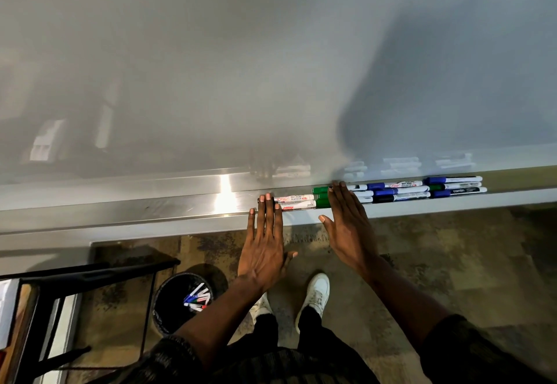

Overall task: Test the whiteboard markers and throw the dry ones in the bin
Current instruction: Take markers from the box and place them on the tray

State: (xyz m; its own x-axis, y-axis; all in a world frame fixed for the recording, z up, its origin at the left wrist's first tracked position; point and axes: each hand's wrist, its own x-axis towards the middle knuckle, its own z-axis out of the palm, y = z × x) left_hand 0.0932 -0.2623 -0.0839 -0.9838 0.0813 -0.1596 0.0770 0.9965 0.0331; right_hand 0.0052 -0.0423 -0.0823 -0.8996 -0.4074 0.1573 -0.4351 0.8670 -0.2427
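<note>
Head view, nearest first: my white shoes [316, 293] stand on the mottled carpet, and to their left the black bin [162, 308] sits on the floor with a loose heap of discarded markers [196, 297] lying at mixed angles inside. Above that, both my hands reach to the metal tray [180, 202] under the whiteboard [241, 67]. My left hand [265, 242] is flat, fingers straight and together, gripping nothing; its fingertips rest at the left ends of two white-barrelled markers [297, 201]. My right hand [349, 226] is just as flat and empty, fingers straight, lying across the row just right of that pair. Every marker on the tray lies with its long axis along the tray, parallel to the board's lower edge. The pair between my hands has green caps pointing right. Beyond my right hand, a middle bundle [394, 192] and a far bundle [455, 186] lie stacked end to end, their blue and green caps pointing left.
</note>
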